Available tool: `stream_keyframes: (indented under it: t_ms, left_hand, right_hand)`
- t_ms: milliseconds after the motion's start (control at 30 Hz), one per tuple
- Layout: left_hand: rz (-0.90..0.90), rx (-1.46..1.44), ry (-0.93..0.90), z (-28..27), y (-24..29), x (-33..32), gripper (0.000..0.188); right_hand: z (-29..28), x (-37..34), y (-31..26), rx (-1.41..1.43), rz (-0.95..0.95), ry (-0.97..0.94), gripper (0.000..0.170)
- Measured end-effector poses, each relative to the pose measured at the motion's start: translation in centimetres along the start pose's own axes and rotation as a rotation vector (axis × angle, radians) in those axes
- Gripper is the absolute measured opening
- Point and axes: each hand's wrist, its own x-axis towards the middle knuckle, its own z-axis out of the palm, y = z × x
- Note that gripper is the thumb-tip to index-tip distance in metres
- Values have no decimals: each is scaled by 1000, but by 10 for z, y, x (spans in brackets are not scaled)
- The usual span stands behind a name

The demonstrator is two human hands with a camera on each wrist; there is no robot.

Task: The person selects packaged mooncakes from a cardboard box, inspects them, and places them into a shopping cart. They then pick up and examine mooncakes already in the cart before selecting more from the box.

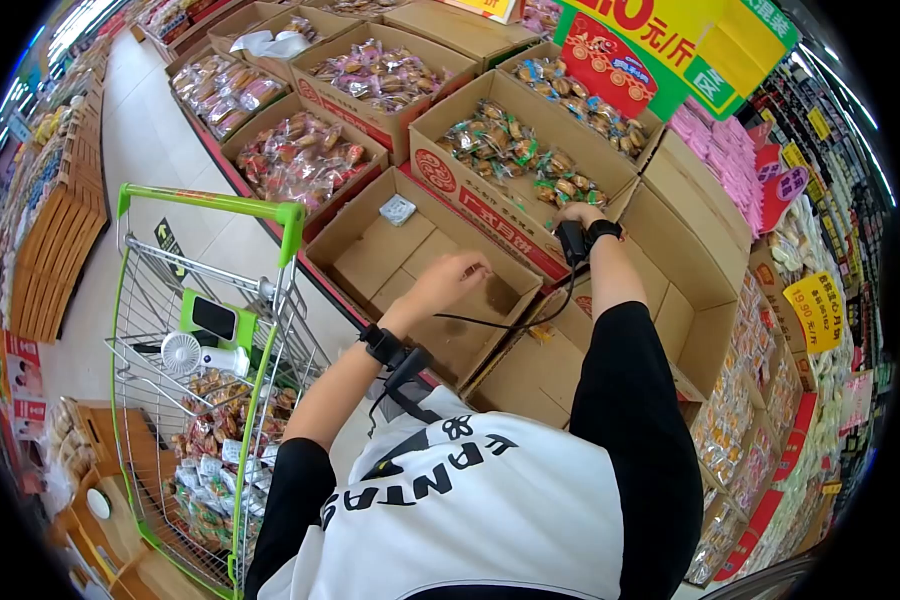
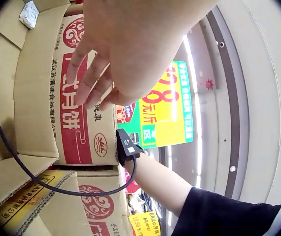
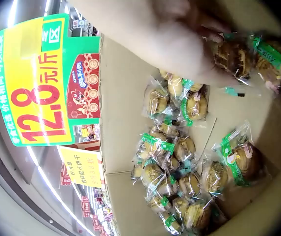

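On L, we see a cart [image 1: 220,206] w/ fan [image 1: 182,353], phone [image 1: 214,317] & assorted packs [image 1: 228,450]. Next, the L hand [image 1: 445,285], fingers loosely bent, nothing in it, hangs over a low box [image 1: 370,255] w/ 1 white pack [image 1: 397,209]. Then the R hand [image 1: 580,214] is down in the tall box [image 1: 482,208], fingers right by the cakes [image 3: 182,147]; we can't tell if it grips any. They're round, golden-brown, in shiny clear wrap w/ green print.
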Motion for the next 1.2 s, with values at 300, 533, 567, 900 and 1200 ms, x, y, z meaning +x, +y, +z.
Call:
stream_keyframes:
  t_ms: [300,533,567,900,1200]
  left_hand:
    - [57,-40,31,0,-5,-2,14]
    - [66,-37,35,2,-12,-3,13]
    - [60,-42,33,2,-11,-3,13]
    - [54,-47,29,-2,-8,-2,15]
    - [38,-44,34,-6,-7,-5,14]
  right_hand:
    - [10,33,32,236,-244,69,37]
    - [15,54,48,258,69,-10,25]
    - [20,53,54,389,-36,173,21]
    - [27,68,80,595,-50,206,18]
    - [19,-75,-7,1063,-53,170,15]
